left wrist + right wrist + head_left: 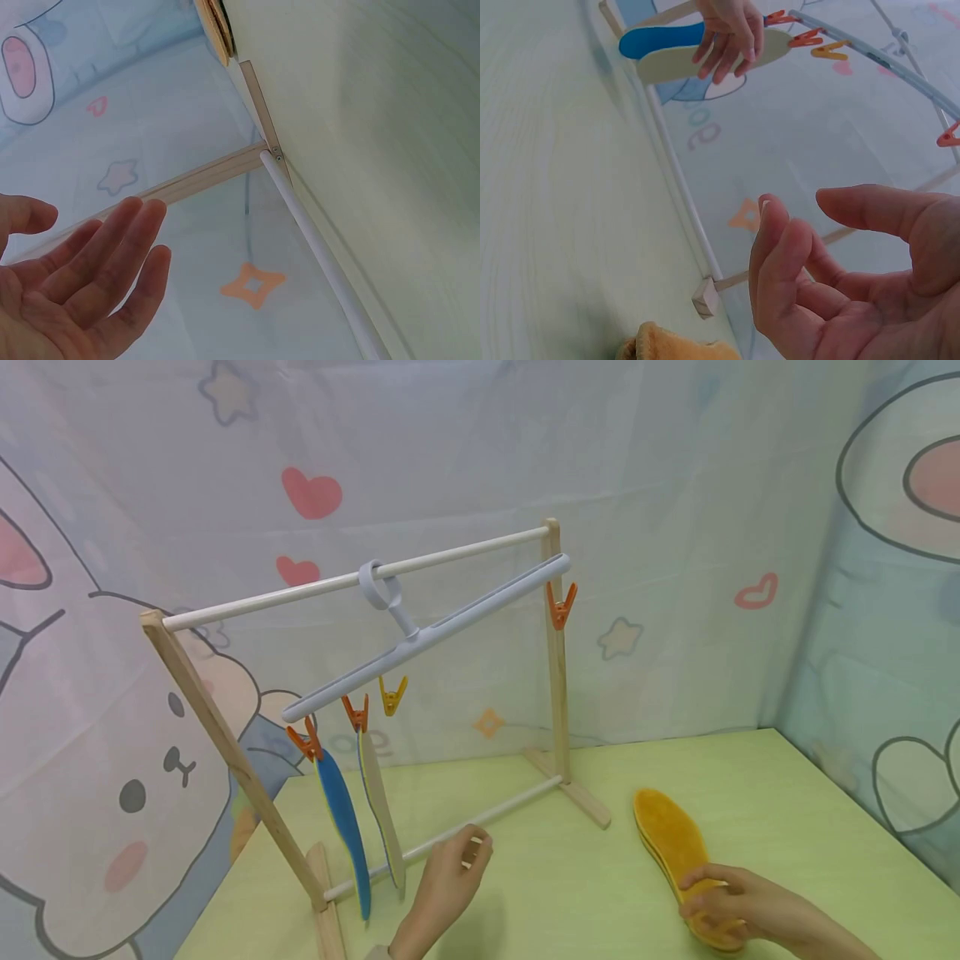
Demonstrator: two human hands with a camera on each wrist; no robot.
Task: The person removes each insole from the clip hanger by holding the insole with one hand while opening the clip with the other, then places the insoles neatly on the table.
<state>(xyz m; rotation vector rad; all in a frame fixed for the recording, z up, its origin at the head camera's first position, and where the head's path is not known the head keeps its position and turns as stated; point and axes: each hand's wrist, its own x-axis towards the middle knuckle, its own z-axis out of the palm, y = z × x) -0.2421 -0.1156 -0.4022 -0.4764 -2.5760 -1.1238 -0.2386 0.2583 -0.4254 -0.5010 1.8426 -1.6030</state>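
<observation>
My left hand (pixel 452 870) is raised in front of the rack, fingers loosely bent and holding nothing. Just left of it hang a blue insole (pixel 343 818) and a beige insole (pixel 381 810), each from an orange clip on a grey-white hanger (pixel 427 639). That hanger tilts down to the left. On the right of the table lie fuzzy orange-yellow insoles (pixel 671 835), apparently stacked. My right hand (pixel 738 906) reaches over their near end; in the right wrist view, a gap separates its thumb (pixel 870 207) and fingers, with nothing between them.
A wooden rack with a white top bar (pixel 262 603) and a lower bar (pixel 487 816) stands on the pale green table (pixel 555 893). A yellow clip (pixel 392 697) and an orange clip (pixel 559 607) hang from the hanger holding nothing. A cartoon-printed curtain (pixel 465 468) surrounds the table.
</observation>
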